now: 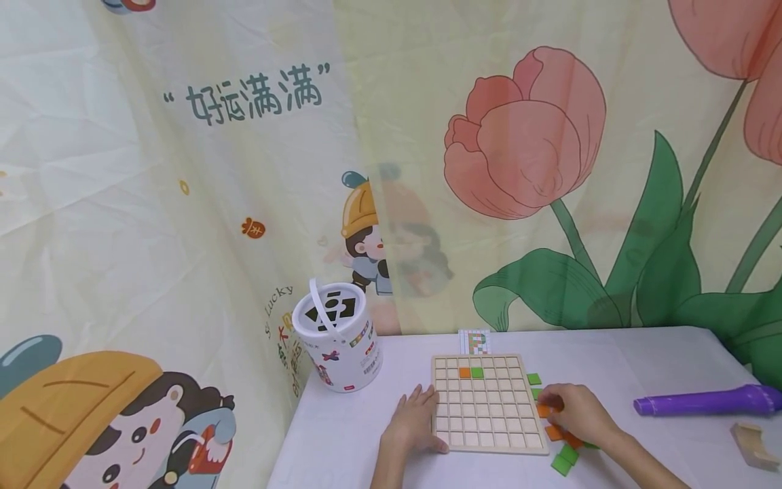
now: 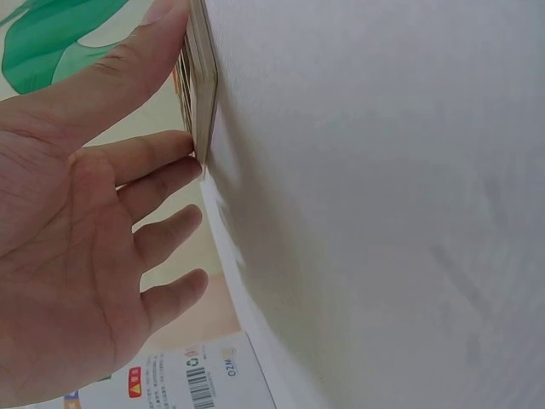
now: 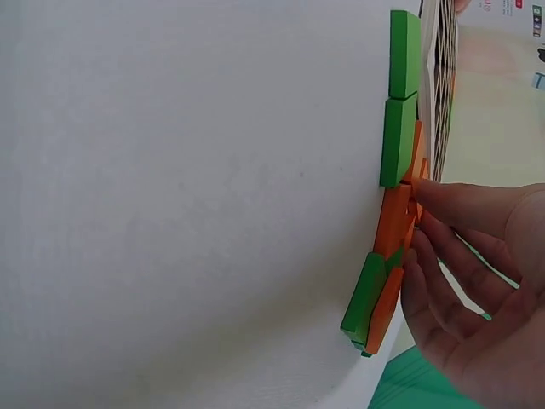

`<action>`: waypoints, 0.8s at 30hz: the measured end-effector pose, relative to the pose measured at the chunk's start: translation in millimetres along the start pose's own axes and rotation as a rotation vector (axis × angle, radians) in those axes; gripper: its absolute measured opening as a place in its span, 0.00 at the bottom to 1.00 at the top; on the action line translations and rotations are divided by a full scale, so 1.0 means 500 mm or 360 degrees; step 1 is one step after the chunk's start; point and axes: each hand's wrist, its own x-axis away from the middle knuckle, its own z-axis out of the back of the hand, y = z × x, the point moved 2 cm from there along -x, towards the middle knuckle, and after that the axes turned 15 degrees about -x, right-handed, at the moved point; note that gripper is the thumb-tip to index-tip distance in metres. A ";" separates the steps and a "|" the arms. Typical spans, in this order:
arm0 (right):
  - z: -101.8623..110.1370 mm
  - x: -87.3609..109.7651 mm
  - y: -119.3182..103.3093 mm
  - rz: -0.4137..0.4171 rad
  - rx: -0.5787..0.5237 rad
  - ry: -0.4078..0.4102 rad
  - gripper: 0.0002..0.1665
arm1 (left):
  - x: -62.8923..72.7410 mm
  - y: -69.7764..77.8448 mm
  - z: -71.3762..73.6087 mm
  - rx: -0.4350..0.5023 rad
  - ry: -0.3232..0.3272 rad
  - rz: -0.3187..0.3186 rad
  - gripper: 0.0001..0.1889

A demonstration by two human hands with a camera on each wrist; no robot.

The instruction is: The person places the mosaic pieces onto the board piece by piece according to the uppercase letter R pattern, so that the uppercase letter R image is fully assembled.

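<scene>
A wooden grid board (image 1: 482, 405) lies on the table, with one orange tile (image 1: 466, 373) and one green tile (image 1: 478, 373) side by side in its upper rows. My left hand (image 1: 411, 424) rests at the board's left edge, its fingers spread and fairly straight; in the left wrist view the thumb and fingertips meet the board's side (image 2: 203, 102). On the other side, my right hand (image 1: 577, 411) bends over the loose tiles, thumb and fingers pinching an orange tile (image 3: 417, 204). Around it lie several more orange tiles (image 1: 554, 433) and green tiles (image 1: 565, 460).
A small pattern card (image 1: 475, 341) lies behind the board. At the back left stands a white lidded bucket (image 1: 345, 353) with a handle. To the right are a purple stick-like object (image 1: 702, 401) and a small wooden piece (image 1: 755, 446). Printed curtains (image 1: 415, 136) hang behind the table.
</scene>
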 end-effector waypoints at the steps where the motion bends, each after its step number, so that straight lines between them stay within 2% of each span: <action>1: 0.000 -0.001 0.000 -0.0012 -0.0008 -0.0002 0.20 | 0.000 0.000 -0.001 0.0004 -0.0003 -0.0002 0.56; 8: 0.010 -0.007 -0.006 -0.0079 -0.0149 -0.0022 0.20 | 0.000 0.001 0.002 0.0043 -0.0014 0.0000 0.56; 15: 0.032 -0.013 0.002 0.0101 -0.0233 -0.0019 0.16 | -0.001 0.002 0.001 0.0022 -0.0009 -0.0005 0.56; 17: 0.037 -0.018 0.003 0.0118 -0.0263 0.0004 0.17 | -0.001 0.002 0.002 0.0027 -0.0012 -0.0006 0.56; 24: 0.028 -0.041 0.012 0.0046 -0.0418 0.0056 0.15 | -0.001 0.003 0.001 0.0059 -0.0023 -0.0005 0.55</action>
